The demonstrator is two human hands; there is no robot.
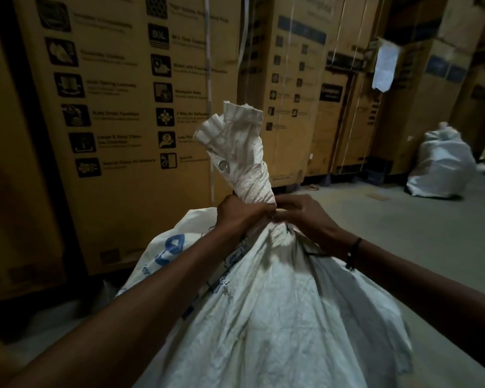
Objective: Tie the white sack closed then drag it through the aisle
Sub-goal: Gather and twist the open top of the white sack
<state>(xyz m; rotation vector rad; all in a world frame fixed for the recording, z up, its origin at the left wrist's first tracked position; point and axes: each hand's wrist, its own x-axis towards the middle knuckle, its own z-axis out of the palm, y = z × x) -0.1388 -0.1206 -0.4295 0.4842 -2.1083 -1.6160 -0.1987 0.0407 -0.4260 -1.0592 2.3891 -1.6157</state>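
A big white woven sack [277,317] with blue print stands in front of me and fills the lower middle of the head view. Its mouth is gathered into a twisted neck [244,161] that stands upright, with a metal eyelet on its left side. My left hand [240,215] grips the base of the neck from the left. My right hand [303,218] pinches the same spot from the right, fingers closed at the wrap. Whether a cord runs around the neck is hidden by my fingers.
Tall brown cardboard cartons [118,113] form a wall close on the left and behind the sack. A second white sack [443,166] stands at the back right. Grey concrete floor [389,219] stretches to the right. A white paper [385,65] hangs from a carton.
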